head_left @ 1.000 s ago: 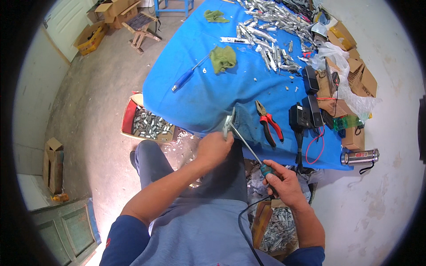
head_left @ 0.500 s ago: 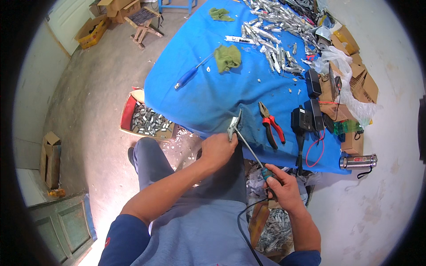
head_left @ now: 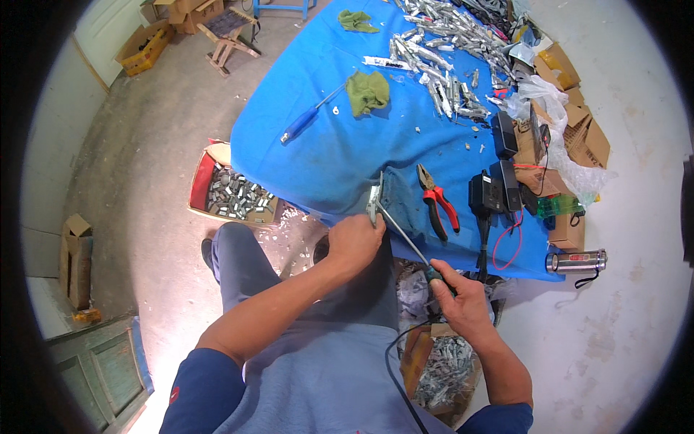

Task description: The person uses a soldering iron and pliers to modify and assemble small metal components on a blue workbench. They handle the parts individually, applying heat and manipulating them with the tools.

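My left hand (head_left: 356,243) is closed on a small, narrow silvery-white piece (head_left: 374,202) at the table's near edge. It resembles the pieces piled at the far end; its exact kind is unclear. My right hand (head_left: 463,300) grips the teal handle of a screwdriver (head_left: 406,236). The long shaft slants up and left, its tip touching or very near the silvery piece beside my left fingers. Just right of the work lie pliers (head_left: 441,205) with red and black handles, jaws pointing away from me. Farther left lies a blue-handled screwdriver (head_left: 298,126).
A blue cloth (head_left: 325,159) covers the table, bearing green rags (head_left: 367,92) and a heap of silvery pieces (head_left: 441,50). Black adapters (head_left: 486,194) and a flashlight (head_left: 578,262) line the right side. A red box of small metal parts (head_left: 201,189) stands on the floor, left.
My right hand has shifted slightly down and forward along the handle, covering more of it. The left hand keeps its hold. The whole view has drifted a little.
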`<action>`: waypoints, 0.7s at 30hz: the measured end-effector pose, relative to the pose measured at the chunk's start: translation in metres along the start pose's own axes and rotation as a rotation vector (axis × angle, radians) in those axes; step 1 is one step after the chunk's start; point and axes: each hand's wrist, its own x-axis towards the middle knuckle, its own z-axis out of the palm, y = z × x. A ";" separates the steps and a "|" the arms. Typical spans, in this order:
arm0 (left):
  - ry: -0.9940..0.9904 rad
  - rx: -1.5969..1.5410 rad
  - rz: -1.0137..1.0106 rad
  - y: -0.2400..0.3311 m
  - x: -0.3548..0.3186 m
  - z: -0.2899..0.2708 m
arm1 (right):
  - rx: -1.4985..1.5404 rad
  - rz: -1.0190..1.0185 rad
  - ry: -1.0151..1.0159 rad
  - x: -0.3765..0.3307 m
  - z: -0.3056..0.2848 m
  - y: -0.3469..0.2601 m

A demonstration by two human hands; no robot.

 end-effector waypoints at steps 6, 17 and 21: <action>0.034 -0.032 -0.005 -0.001 -0.001 0.003 | -0.389 -0.162 0.076 -0.002 0.006 -0.010; 0.042 -0.046 0.027 -0.008 0.002 0.000 | -0.157 -0.138 -0.006 0.008 -0.002 0.003; 0.001 -0.004 0.061 -0.013 -0.001 -0.005 | 0.247 0.298 -0.268 0.014 -0.026 -0.001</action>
